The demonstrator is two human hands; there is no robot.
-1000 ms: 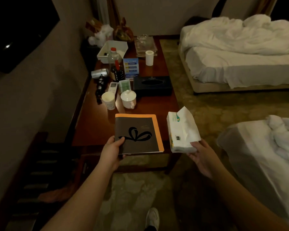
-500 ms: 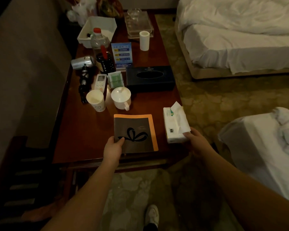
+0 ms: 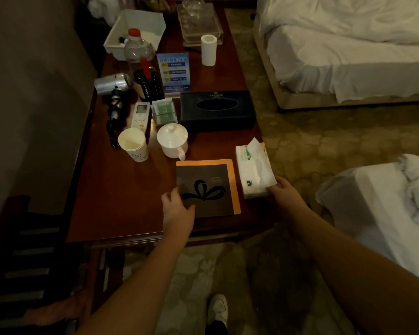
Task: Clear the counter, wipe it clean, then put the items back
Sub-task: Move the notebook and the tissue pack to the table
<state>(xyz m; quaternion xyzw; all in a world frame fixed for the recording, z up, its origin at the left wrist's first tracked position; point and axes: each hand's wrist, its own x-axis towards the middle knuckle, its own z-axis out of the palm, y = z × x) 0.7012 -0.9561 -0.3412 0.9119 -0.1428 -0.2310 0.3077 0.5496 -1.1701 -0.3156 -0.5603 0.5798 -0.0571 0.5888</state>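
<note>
Left hand (image 3: 178, 211) rests on the near left corner of the dark booklet (image 3: 205, 189), thumb on its cover beside the ribbon motif, fingers curled at its edge and gripping it; the booklet lies flat on the tabletop (image 3: 121, 204) with an orange sheet showing along its far and right edges. Right hand (image 3: 284, 193) holds the near end of the white tissue pack (image 3: 253, 170), fingers pinching it; the pack sits at the tabletop's right edge, just beside the booklet. Beyond these stand a paper cup (image 3: 133, 145) and a lidded white mug (image 3: 172, 141), side by side; behind them a remote control (image 3: 140, 114), a dark tissue box (image 3: 217, 108), a hair dryer (image 3: 113, 83) and a white roll (image 3: 208, 50).
</note>
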